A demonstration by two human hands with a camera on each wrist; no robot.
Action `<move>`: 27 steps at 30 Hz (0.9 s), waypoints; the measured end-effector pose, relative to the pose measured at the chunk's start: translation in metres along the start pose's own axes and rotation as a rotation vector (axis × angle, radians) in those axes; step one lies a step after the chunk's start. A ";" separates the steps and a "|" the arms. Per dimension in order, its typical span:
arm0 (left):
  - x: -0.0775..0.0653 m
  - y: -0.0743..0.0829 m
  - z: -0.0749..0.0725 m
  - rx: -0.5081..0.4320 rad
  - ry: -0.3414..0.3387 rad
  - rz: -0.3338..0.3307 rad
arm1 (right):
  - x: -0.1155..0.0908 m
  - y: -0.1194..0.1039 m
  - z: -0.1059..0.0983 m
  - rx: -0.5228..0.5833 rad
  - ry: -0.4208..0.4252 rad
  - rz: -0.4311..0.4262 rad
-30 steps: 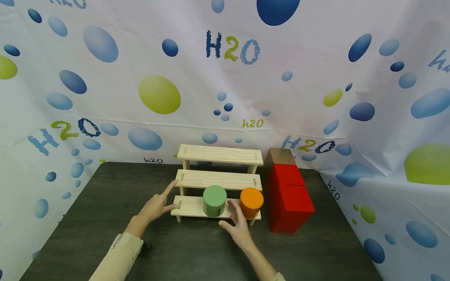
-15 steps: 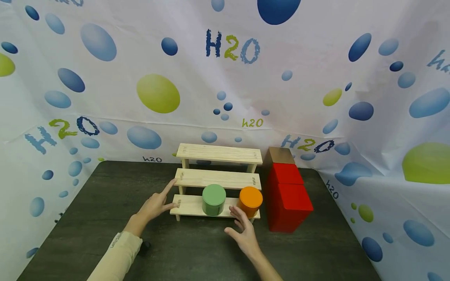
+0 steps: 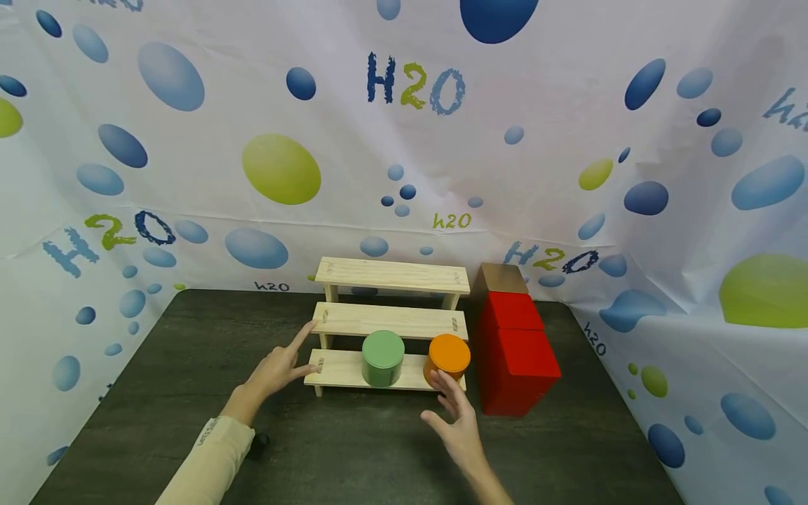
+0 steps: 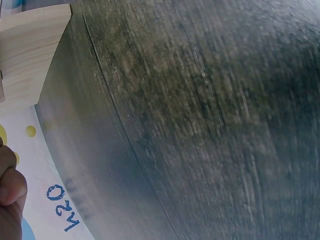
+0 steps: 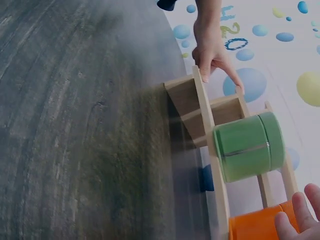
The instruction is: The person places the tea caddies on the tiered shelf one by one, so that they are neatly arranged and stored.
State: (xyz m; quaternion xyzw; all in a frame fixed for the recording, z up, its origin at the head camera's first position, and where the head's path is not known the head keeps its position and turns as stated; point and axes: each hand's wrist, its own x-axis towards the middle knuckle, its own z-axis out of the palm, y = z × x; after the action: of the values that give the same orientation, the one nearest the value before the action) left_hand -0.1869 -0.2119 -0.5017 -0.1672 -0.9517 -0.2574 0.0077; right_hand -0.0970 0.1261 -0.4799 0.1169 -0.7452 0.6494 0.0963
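Observation:
A three-step pale wooden shelf stand (image 3: pixel 353 319) stands on the dark table. Its lowest step carries a green lidded canister (image 3: pixel 382 359) near the middle and an orange lidded canister (image 3: pixel 449 353) at the right end. At the stand's left side, my left hand (image 3: pixel 273 372) touches the middle step with its extended index fingertip and the lowest step with its thumb. My right hand (image 3: pixel 459 422) is in front of the orange canister, fingers spread and loosely bent, fingertips overlapping its lower side. In the right wrist view, those fingers (image 5: pixel 301 212) hover beside the orange canister, gripping nothing.
Right of the stand are two red boxes (image 3: pixel 527 354) with a brown box (image 3: pixel 505 279) behind them. A white curtain (image 3: pixel 353 175) printed with blue and green ovals encloses the dark table (image 3: pixel 341 456). A small black object (image 3: pixel 259 443) is by the left sleeve.
My right hand has shifted right, from beside the green canister to in front of the orange one. My left hand keeps its place on the stand, and both canisters stay put.

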 end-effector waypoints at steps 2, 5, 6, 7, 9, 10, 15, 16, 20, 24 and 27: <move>0.000 0.000 0.000 0.000 -0.007 -0.004 | 0.000 -0.001 -0.002 -0.017 0.016 -0.020; 0.000 0.000 0.000 0.001 -0.017 -0.008 | 0.000 -0.001 -0.005 -0.047 0.044 -0.034; 0.000 0.000 0.000 0.002 -0.019 -0.011 | 0.000 -0.002 -0.006 -0.057 0.054 -0.035; 0.000 0.000 0.000 0.000 -0.022 -0.018 | 0.000 -0.002 -0.007 -0.067 0.066 -0.036; 0.001 0.000 0.000 -0.002 -0.021 -0.020 | 0.000 -0.003 -0.009 -0.092 0.090 -0.033; 0.001 0.000 0.000 -0.003 -0.021 -0.021 | 0.000 -0.004 -0.010 -0.106 0.101 -0.037; 0.001 0.000 -0.001 -0.005 -0.028 -0.033 | 0.002 -0.006 -0.016 -0.149 0.170 -0.050; 0.001 0.000 -0.001 -0.006 -0.029 -0.033 | 0.002 -0.007 -0.017 -0.161 0.184 -0.055; 0.001 0.001 -0.001 -0.008 -0.028 -0.026 | 0.004 -0.007 -0.022 -0.183 0.246 -0.069; 0.000 0.001 -0.001 -0.006 -0.024 -0.020 | 0.004 -0.007 -0.025 -0.187 0.306 -0.098; 0.000 0.001 0.000 -0.006 -0.021 -0.019 | 0.005 -0.007 -0.027 -0.197 0.345 -0.133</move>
State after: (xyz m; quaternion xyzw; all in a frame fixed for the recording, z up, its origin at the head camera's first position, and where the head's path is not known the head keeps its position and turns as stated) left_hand -0.1866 -0.2111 -0.5007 -0.1610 -0.9525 -0.2586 -0.0051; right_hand -0.0996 0.1515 -0.4677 0.0428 -0.7683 0.5760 0.2759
